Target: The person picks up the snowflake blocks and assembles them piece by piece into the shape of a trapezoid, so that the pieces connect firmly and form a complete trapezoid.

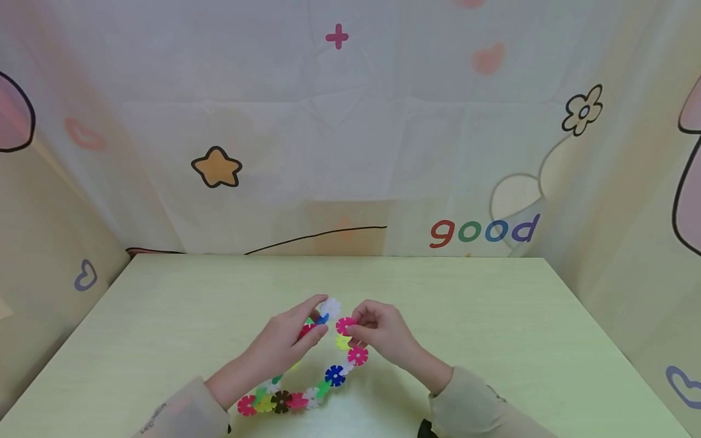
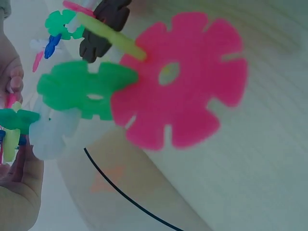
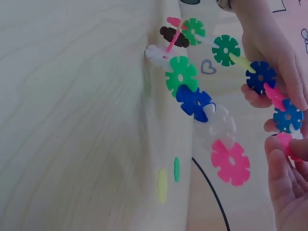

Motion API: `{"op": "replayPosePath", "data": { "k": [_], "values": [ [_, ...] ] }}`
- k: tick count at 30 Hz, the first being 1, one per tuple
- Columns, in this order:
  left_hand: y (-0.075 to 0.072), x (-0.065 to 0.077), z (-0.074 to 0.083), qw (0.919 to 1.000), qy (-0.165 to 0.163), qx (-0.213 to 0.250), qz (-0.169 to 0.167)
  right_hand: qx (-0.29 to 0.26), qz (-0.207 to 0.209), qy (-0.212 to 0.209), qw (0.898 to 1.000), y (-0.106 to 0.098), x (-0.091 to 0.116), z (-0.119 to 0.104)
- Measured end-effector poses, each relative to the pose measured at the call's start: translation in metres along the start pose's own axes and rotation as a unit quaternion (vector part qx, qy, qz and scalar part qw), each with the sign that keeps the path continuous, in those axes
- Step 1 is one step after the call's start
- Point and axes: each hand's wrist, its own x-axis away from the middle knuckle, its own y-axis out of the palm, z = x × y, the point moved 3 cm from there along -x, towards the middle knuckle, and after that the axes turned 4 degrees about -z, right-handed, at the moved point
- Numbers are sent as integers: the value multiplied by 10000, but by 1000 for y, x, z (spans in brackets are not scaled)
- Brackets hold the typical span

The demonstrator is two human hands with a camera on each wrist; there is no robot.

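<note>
A chain of flower-shaped plastic discs with notched rims hangs between both hands in a loop. Near one end, the left hand (image 1: 285, 334) grips it between thumb and fingers, around a blue disc (image 1: 322, 319) with a white disc (image 1: 331, 308) at the tip. Opposite, the right hand (image 1: 386, 331) pinches a pink disc (image 1: 344, 326), which looks close to the white one. In the right wrist view the two hands meet around the blue disc (image 3: 288, 115). A large pink disc (image 2: 183, 82) and a green disc (image 2: 86, 86) fill much of the left wrist view.
Below the hands lies a pale wood-grain table (image 1: 493, 340). A printed cloth (image 1: 274, 121) rises behind it and along both sides. The loop's lower part, with a brown disc (image 1: 282, 401), hangs toward the table's near side.
</note>
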Motion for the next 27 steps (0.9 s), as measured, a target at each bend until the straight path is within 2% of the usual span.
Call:
{"op": "replayPosePath", "data": {
  "k": [3,10,15,19,27],
  "values": [
    [2,-1,0,10000,6,88,36,-98,25,-38,9999,2,-1,0],
    [5,-2,1,9998,-116,151,30,-125,147,57,9998,7,6,-23],
    [6,-3,3,9994,-298,182,40,-30,323,56,9995,10,-1,-5],
    [7,-5,5,9990,-393,183,129,65,484,-6,9988,13,-2,-2],
    [9,-6,7,9981,-425,175,401,152,811,-285,9962,17,8,-31]
  ]
}}
